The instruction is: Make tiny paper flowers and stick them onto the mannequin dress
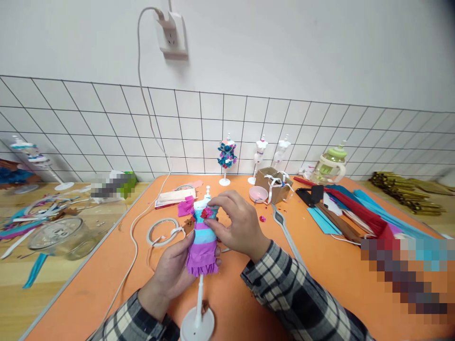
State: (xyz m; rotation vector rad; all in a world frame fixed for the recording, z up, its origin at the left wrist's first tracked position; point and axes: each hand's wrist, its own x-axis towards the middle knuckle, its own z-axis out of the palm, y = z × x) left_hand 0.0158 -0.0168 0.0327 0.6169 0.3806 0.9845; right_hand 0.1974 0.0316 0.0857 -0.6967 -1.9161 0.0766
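Note:
My left hand (174, 270) is wrapped round a small dress form (202, 237) on a white stand, holding it upright with the thumb in front. Bands of purple and light blue crepe paper cover its body, and a gathered purple frill hangs at the hem. A red paper flower (205, 213) sits at the chest. From the right, my right hand (238, 225) pinches at this flower, thumb below and forefinger above. The stand's round white base (197, 327) shows at the bottom. Behind my left hand lie a roll of tape (151, 233) and a purple paper scrap (185, 206).
Farther back stand a decorated dress form (226, 155), two plainer ones, a cardboard box (268, 177) and a pink bowl (258, 194). Crepe paper strips (359, 208) and a green-lidded jug (330, 166) are at right. A white cable (133, 237) crosses the left side beside a glass jar (76, 237).

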